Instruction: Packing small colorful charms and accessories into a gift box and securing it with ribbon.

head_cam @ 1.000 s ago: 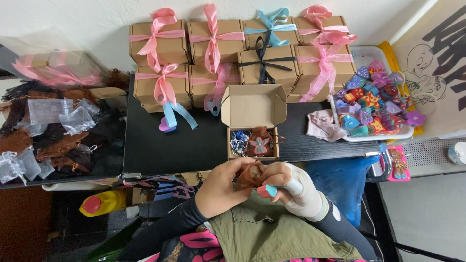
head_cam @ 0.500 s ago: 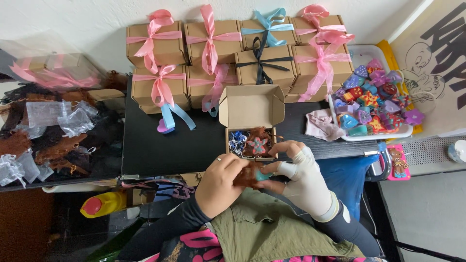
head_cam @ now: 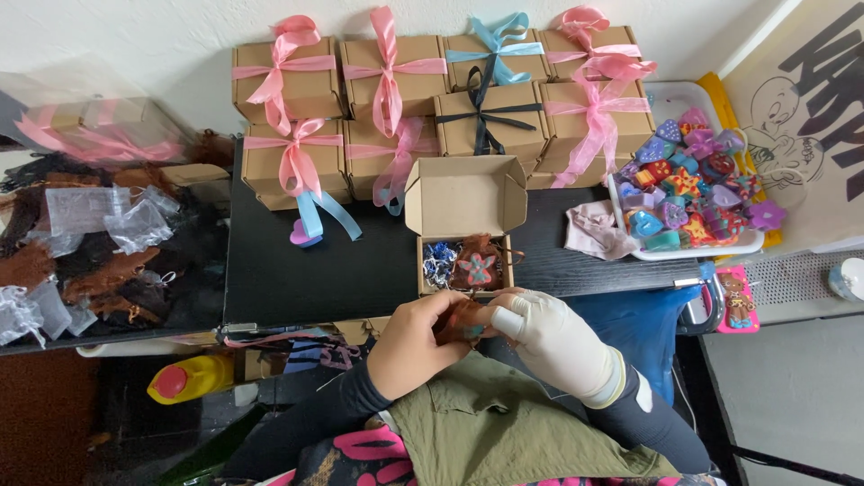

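My left hand [head_cam: 416,344], bare, and my right hand [head_cam: 551,340], in a cream glove, meet at the front edge of the black table [head_cam: 306,270]. Together they grip a small brown organza pouch [head_cam: 462,321] between the fingertips. Just beyond them stands an open cardboard box [head_cam: 465,227] with its lid flap up. Inside it lie a blue-and-silver item and a brown pouch holding a colourful star-shaped piece [head_cam: 475,267].
Closed cardboard boxes tied with pink, blue and black ribbons [head_cam: 387,99] are stacked along the wall. A white tray [head_cam: 630,241] of colourful shaped pieces stands right, next to a pink cloth [head_cam: 592,229]. Brown and clear pouches [head_cam: 90,243] lie left. A yellow bottle [head_cam: 193,376] sits below.
Both hands have moved a little up and forward, closer to the open box, still working the brown pouch between them.
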